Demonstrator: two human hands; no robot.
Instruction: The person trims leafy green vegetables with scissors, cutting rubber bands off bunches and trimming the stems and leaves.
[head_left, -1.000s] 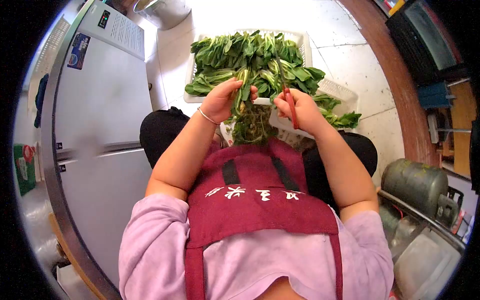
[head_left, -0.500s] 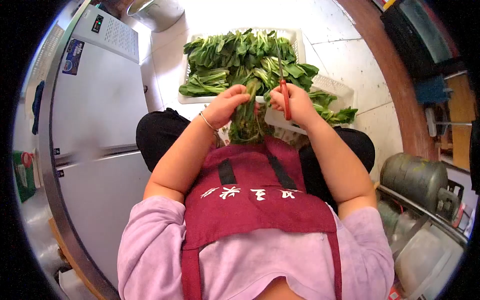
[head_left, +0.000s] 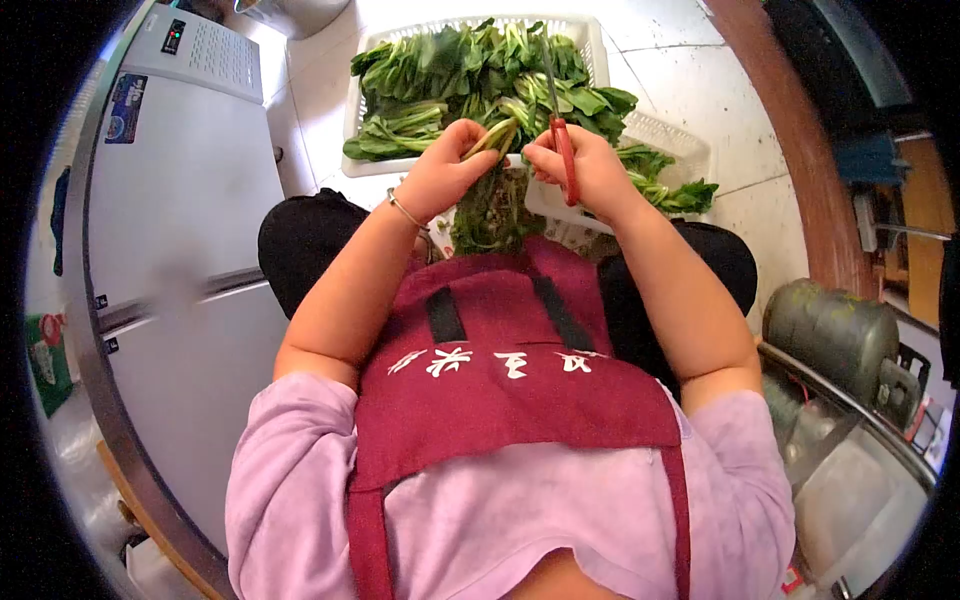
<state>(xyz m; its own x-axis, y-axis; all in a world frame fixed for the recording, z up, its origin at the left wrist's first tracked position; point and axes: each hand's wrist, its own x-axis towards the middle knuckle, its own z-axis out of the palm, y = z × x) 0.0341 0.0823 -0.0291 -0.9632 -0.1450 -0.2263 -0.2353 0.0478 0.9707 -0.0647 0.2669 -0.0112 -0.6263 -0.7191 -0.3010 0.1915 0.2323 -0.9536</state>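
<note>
My left hand (head_left: 450, 170) is closed round a stalk of leafy greens (head_left: 493, 137), its pale stem showing above the fingers. Close by on the right, my right hand (head_left: 590, 172) grips red-handled scissors (head_left: 566, 165), their dark blades pointing away from me. The fingertips of that hand are pinched together near the greens; whether they also hold a leaf I cannot tell. Below both hands, in front of my apron, lies a heap of loose green leaves (head_left: 490, 220). Just beyond, a white basket (head_left: 353, 105) holds rows of leafy greens (head_left: 430, 75).
A second white basket (head_left: 690, 155) with more greens (head_left: 665, 190) stands at the right, partly behind my right hand. On the left is a white fridge (head_left: 190, 190). A metal pot (head_left: 300, 15) stands at the back, and a grey-green cylinder (head_left: 835, 335) at the right.
The leafy bunch that hung from my left hand now shows its pale stem between the fingers. My right hand still holds the scissors, and the whole view has shifted slightly.
</note>
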